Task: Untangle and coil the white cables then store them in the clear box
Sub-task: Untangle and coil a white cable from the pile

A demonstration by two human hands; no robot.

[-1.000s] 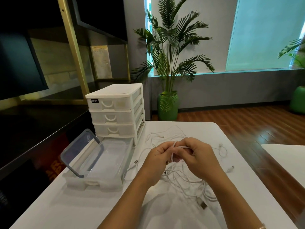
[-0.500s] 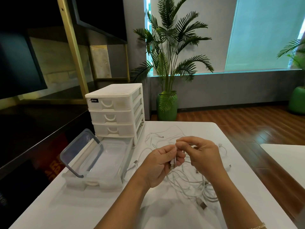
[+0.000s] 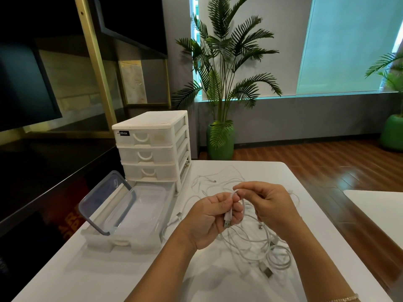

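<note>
My left hand grips one cable's plug end; my right hand pinches its loop just above. The cables lie tangled under my hands, and the box, left of them, holds nothing yet.

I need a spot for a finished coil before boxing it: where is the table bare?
Bare table runs along the near edge, in front of the clear box and left of the left hand. The far right corner beyond the right hand is also free. The middle is crowded with tangled white cables.
</note>
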